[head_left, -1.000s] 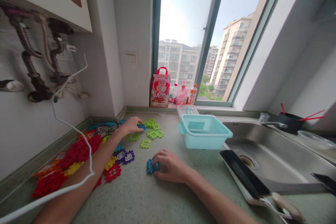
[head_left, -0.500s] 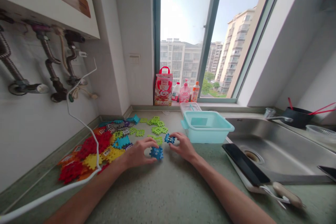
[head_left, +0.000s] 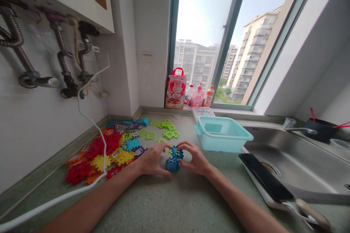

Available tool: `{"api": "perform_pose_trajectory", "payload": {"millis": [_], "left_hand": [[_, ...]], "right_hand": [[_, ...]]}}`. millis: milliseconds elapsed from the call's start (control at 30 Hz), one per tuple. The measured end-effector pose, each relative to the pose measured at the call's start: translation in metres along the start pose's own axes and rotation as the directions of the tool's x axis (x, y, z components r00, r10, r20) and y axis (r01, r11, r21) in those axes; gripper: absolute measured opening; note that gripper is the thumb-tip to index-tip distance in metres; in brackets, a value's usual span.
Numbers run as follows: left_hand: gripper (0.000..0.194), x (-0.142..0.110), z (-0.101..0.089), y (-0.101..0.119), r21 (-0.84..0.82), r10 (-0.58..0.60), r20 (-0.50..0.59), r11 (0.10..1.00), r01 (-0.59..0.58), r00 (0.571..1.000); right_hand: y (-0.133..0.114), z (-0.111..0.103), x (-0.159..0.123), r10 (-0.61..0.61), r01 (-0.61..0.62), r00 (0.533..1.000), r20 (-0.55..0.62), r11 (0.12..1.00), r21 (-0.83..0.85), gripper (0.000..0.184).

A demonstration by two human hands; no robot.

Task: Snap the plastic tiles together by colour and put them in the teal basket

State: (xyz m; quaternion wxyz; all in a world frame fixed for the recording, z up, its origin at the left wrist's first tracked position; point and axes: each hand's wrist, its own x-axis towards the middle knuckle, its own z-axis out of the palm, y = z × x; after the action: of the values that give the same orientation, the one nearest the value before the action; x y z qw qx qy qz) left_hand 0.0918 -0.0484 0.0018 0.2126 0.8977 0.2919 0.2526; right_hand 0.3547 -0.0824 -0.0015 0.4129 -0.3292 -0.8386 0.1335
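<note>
Fingers (head_left: 188, 146) around blue pieces (head_left: 173, 165), red sticks (head_left: 312, 114) in pot (head_left: 319, 131)

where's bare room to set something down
Bare counter lies on your side of the left hand and right hand, and between the right hand and the black slab. A strip lies between green pieces and tub. Left is crowded with piled pieces.

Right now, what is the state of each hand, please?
Left hand: open, curved beside the lower blue piece; contact unclear.
Right hand: closed, holding the upper blue piece.
</note>
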Motion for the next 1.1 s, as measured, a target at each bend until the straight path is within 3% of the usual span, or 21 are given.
{"api": "perform_pose_trajectory", "payload": {"millis": [133, 233, 433, 667, 933, 1100], "left_hand": [[0.094, 0.0, -0.008, 0.003, 0.106, 0.116, 0.045, 0.987, -0.12, 0.992], [0.094, 0.0, -0.007, 0.003, 0.158, 0.098, 0.052, 0.982, -0.106, 0.994], [0.076, -0.001, 0.0, 0.0, 0.129, 0.06, 0.024, 0.99, -0.062, 0.998], [0.072, -0.003, 0.008, -0.003, 0.106, 0.066, -0.016, 0.992, -0.064, 0.998], [0.095, -0.004, 0.0, 0.0, 0.181, 0.05, 0.012, 0.982, -0.052, 0.999], [0.106, -0.005, -0.007, 0.002, 0.214, 0.021, 0.02, 0.977, -0.025, 1.0]], "right_hand": [[-0.006, 0.007, -0.001, -0.021, 0.023, 0.986, 0.168, 1.0, -0.004, 0.036], [-0.009, 0.011, -0.001, 0.011, -0.007, 0.972, 0.233, 1.0, -0.016, 0.035], [-0.012, 0.011, -0.001, 0.051, -0.033, 0.961, 0.272, 0.997, -0.07, 0.038], [-0.014, 0.014, 0.0, 0.079, -0.043, 0.965, 0.249, 0.988, -0.148, 0.038], [-0.014, 0.01, -0.002, 0.026, 0.035, 0.961, 0.275, 0.976, -0.215, 0.042], [-0.017, -0.02, 0.009, -0.101, 0.132, 0.99, 0.101, 0.922, -0.365, 0.039]]}}
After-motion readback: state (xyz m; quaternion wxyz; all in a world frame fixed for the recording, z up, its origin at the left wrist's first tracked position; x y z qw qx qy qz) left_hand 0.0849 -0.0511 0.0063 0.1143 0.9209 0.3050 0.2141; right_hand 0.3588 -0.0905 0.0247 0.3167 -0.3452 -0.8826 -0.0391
